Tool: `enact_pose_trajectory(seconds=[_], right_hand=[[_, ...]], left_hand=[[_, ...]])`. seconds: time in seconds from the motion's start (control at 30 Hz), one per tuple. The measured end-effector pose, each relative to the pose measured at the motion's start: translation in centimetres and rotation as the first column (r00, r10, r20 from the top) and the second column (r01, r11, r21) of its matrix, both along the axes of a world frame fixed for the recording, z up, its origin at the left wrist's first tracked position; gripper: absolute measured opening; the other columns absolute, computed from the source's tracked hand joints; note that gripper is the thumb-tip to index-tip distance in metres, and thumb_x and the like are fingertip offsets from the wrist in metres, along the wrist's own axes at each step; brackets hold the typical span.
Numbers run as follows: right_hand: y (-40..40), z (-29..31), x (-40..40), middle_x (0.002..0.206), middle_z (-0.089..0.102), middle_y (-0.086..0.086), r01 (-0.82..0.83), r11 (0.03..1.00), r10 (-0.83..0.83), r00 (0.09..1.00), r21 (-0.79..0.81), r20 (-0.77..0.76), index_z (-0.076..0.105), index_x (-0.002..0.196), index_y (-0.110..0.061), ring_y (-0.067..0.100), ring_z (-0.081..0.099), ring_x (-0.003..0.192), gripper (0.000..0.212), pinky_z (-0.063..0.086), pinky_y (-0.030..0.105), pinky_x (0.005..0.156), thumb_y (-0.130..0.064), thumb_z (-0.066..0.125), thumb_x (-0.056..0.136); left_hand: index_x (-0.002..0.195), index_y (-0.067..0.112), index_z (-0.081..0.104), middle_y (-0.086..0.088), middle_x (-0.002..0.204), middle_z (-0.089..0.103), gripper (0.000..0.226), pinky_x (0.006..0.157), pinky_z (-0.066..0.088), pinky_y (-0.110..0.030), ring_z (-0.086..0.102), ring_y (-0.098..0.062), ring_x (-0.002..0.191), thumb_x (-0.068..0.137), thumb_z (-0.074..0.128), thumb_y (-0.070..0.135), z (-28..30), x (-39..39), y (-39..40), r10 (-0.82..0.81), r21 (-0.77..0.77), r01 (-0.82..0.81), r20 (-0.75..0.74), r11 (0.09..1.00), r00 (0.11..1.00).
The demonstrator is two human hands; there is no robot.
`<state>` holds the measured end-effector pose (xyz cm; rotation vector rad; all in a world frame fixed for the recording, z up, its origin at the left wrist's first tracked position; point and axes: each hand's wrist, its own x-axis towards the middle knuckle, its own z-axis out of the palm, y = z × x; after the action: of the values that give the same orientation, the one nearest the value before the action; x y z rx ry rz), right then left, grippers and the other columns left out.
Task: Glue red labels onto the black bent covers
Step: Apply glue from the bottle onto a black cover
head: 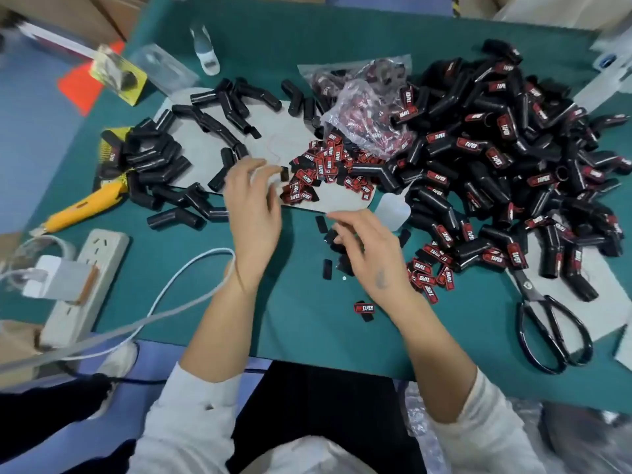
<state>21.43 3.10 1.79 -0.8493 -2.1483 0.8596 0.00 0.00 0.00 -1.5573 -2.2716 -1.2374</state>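
head view: green table [301, 336], one person seated, both forearms in frame, white sleeves pushed up.

left hand [253, 206]: raised just above the table at the near edge of the loose red labels [321, 165]. fingertips pinch a small black piece [284, 173], looks like a label seen from its back; can't confirm.

right hand [369, 254]: hovering over a few black pieces [327, 269] scattered on the green table. fingers loosely spread and slightly curled, nothing visibly held, so released.

red labels: main loose pile on a grey sheet [280, 131] mid-table, just ahead of the left hand. a second cluster [427, 271] sits right of the right hand. one single label [364, 308] lies face up near the right wrist. more are in a clear plastic bag [362, 107] behind the pile.

black bent covers: unlabelled ones [164, 155] spread on the left over the grey sheet. big heap of labelled covers [519, 159] on the right.

small translucent glue bottle [393, 206] lies between the label pile and the labelled heap, just beyond the right hand.

other: yellow utility knife [82, 208] far left, white power strip [85, 285] with a plugged charger and white cable, black scissors [547, 330] at right.
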Motion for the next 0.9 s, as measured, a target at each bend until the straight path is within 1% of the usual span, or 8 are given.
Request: enact_pose_trajectory(seconds=[0.1, 0.2, 0.47, 0.57, 0.63, 0.73, 0.8, 0.9], right_hand=[[0.0, -0.7, 0.3, 0.106, 0.060, -0.007, 0.037, 0.999, -0.037, 0.999, -0.015, -0.015, 0.067, 0.128, -0.014, 0.007, 0.070, 0.086, 0.024, 0.058, 0.037, 0.077, -0.015, 0.054, 0.108], [-0.1, -1.4, 0.2, 0.109, 0.056, -0.015, 0.028, 0.999, -0.028, 1.000, -0.045, 0.013, 0.067, 0.129, -0.015, 0.006, 0.070, 0.087, 0.025, 0.059, 0.037, 0.079, -0.016, 0.054, 0.109], [0.9, -1.5, -0.3, 0.104, 0.060, 0.002, 0.027, 0.994, -0.022, 0.998, -0.102, 0.052, 0.065, 0.133, -0.013, 0.023, 0.068, 0.085, 0.028, 0.057, 0.045, 0.079, -0.014, 0.053, 0.109], [1.0, -1.4, -0.3, 0.105, 0.061, 0.002, 0.028, 0.992, -0.025, 0.999, -0.121, 0.028, 0.066, 0.132, -0.012, 0.020, 0.069, 0.087, 0.027, 0.058, 0.043, 0.080, -0.014, 0.055, 0.107], [0.9, -1.4, -0.4, 0.109, 0.063, 0.001, 0.045, 0.979, -0.052, 0.998, -0.198, -0.029, 0.065, 0.132, -0.014, 0.014, 0.069, 0.090, 0.028, 0.059, 0.039, 0.083, -0.010, 0.058, 0.106], [0.7, -0.8, -0.9, 0.119, 0.066, 0.001, 0.029, 0.908, -0.107, 0.981, -0.418, -0.163, 0.055, 0.141, -0.026, 0.015, 0.072, 0.095, 0.040, 0.062, 0.030, 0.079, -0.008, 0.057, 0.106], [0.7, -0.3, -1.4, 0.121, 0.068, 0.002, -0.006, 0.865, -0.121, 0.968, -0.502, -0.221, 0.051, 0.142, -0.031, 0.017, 0.074, 0.096, 0.041, 0.061, 0.029, 0.073, -0.012, 0.058, 0.106], [1.0, 0.2, -2.1, 0.116, 0.064, 0.006, -0.011, 0.846, -0.147, 0.956, -0.533, -0.254, 0.057, 0.138, -0.027, 0.019, 0.074, 0.085, 0.035, 0.058, 0.029, 0.060, -0.017, 0.061, 0.105]], left_hand=[[0.120, 0.005, 0.071, -0.018, 0.131, 0.063, 0.034, 0.111, 0.039, -0.054, 0.056, -0.040, 0.127, 0.091, 0.054, -0.002, -0.5, -2.5, 0.4, 0.189, -0.083, -0.208, -0.193, 0.975, 0.963], [0.124, 0.013, 0.071, -0.012, 0.126, 0.065, 0.037, 0.114, 0.035, -0.049, 0.056, -0.038, 0.121, 0.092, 0.052, 0.008, -0.8, -3.4, 0.6, 0.256, -0.181, -0.319, -0.303, 0.930, 0.918], [0.129, 0.012, 0.068, -0.017, 0.111, 0.067, 0.047, 0.103, 0.037, -0.049, 0.056, -0.041, 0.109, 0.087, 0.056, -0.006, -0.8, -3.8, 1.0, 0.301, -0.257, -0.393, -0.333, 0.883, 0.894], [0.134, 0.010, 0.066, -0.014, 0.116, 0.065, 0.044, 0.100, 0.040, -0.044, 0.056, -0.037, 0.110, 0.092, 0.061, -0.004, 0.1, -2.8, 0.5, 0.163, -0.155, -0.186, -0.154, 0.970, 0.975], [0.136, 0.012, 0.064, 0.003, 0.119, 0.063, 0.039, 0.101, 0.044, -0.032, 0.059, -0.022, 0.113, 0.098, 0.061, 0.003, 0.6, -0.9, -0.1, -0.077, -0.026, 0.085, 0.229, 0.996, 0.970], [0.136, 0.019, 0.065, 0.011, 0.120, 0.070, 0.041, 0.102, 0.049, -0.027, 0.067, -0.014, 0.112, 0.099, 0.058, 0.002, 1.4, 2.3, -0.8, -0.315, 0.135, 0.336, 0.760, 0.932, 0.569], [0.135, 0.020, 0.065, 0.000, 0.124, 0.071, 0.038, 0.099, 0.056, -0.036, 0.072, -0.023, 0.110, 0.102, 0.055, 0.005, 1.2, 3.2, -0.9, -0.378, 0.244, 0.387, 0.869, 0.889, 0.321], [0.140, 0.013, 0.061, -0.005, 0.126, 0.069, 0.037, 0.091, 0.059, -0.036, 0.068, -0.024, 0.113, 0.104, 0.053, 0.011, 1.0, 3.6, -0.7, -0.383, 0.295, 0.410, 0.911, 0.863, 0.151]])
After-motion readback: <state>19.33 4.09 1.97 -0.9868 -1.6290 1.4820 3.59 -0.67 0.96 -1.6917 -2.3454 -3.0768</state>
